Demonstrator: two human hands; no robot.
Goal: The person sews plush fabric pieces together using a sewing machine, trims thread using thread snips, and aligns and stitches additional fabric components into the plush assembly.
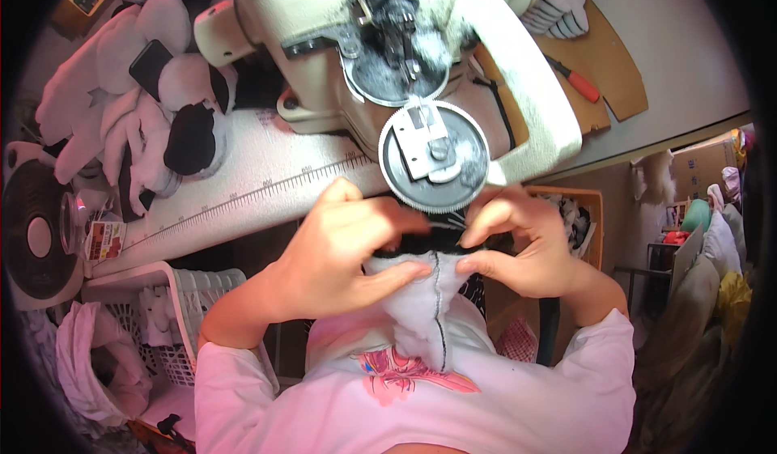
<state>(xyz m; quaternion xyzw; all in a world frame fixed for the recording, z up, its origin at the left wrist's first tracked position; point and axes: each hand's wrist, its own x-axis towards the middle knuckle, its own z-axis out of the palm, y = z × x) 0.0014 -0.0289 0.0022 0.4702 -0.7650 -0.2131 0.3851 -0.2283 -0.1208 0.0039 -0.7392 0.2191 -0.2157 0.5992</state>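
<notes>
Between my two hands hangs a piece of white plush fabric (409, 296) with a dark seam running down its middle and a black part along its top edge. My left hand (348, 248) pinches its left side between thumb and fingers. On the other side my right hand (518, 239) grips the black edge, thumb and fingertips close together. Both hands are just below the toothed feed disc (477, 150) of a cream industrial sewing machine (316, 1). The fabric is apart from the disc and drapes down in front of my shirt.
White and black plush pieces (129, 74) pile up on the table's left, a dark phone (151, 63) among them. A fan (36, 227) and a white basket (182, 292) stand at the left. An orange-handled screwdriver (581, 86) lies at the right, above an orange crate (597, 219).
</notes>
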